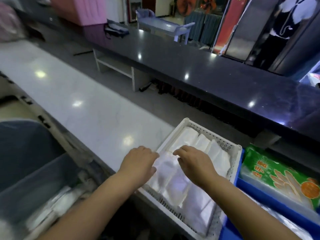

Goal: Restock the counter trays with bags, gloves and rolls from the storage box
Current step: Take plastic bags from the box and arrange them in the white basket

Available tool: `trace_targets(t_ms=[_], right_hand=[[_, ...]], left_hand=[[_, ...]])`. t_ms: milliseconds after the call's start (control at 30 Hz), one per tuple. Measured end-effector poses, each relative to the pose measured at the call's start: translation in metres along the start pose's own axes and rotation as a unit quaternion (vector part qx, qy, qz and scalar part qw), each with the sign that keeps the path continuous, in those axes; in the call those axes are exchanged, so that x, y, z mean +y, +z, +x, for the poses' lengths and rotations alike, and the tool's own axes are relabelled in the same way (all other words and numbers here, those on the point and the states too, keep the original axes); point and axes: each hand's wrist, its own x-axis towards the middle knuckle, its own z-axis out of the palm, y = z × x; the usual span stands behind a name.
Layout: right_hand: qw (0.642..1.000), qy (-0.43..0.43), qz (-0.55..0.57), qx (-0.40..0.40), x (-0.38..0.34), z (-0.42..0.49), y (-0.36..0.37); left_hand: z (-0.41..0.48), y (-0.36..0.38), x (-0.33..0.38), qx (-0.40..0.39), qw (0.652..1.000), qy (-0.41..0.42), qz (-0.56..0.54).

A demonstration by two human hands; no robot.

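Note:
A white perforated tray (174, 133) sits on the pale counter, filled with several packs of clear plastic bags (178, 184). My left hand (138, 161) rests at the tray's left rim, fingers curled on the edge of the nearest bag pack. My right hand (194, 161) lies palm down on the packs in the tray's middle, fingers spread. To the right, a blue tray (259, 196) holds a green and orange pack of disposable gloves (280, 175). A grey storage box (34, 179) stands lower left with white packs (57, 205) inside.
The white counter (69, 94) stretches away to the upper left. A raised dark counter (190, 66) runs behind the trays. A pink bin (81, 9) stands far back, and a person (284, 28) stands beyond the dark counter.

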Motion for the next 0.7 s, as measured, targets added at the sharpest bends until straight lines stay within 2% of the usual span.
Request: trace_targets(t_ms=[100,267,500,700], right_hand=[[0.997,-0.068,0.030,0.007,-0.042,0.023,-0.004],[0.984,-0.176,0.012,-0.012,-0.118,0.054,0.005],[0.963,-0.247,-0.026,-0.105,-0.233,0.100,0.040],[0.958,-0.237,0.014,-0.159,-0.329,0.130,0.096]], left_hand=[[-0.031,-0.012,-0.030,0.036,0.997,-0.061,-0.001],[-0.096,-0.025,-0.095,0.168,0.970,-0.165,-0.067],[-0.193,-0.024,-0.211,0.205,0.927,-0.303,-0.088],[-0.267,0.002,-0.300,0.184,0.912,-0.356,-0.092]])
